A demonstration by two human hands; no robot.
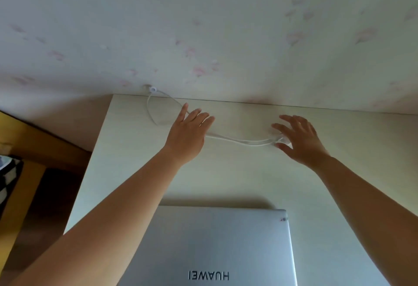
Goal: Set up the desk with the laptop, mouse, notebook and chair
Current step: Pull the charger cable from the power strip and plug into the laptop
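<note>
The word "HUAWEI" is read on the closed lid of the silver laptop [217, 247], set in dark capitals and seen upside down from the head view, near the lid's lower middle; a small red mark [283, 219] is seen at the lid's far right corner, too small to be read; no other text, number or sign is made out away from the laptop
</note>
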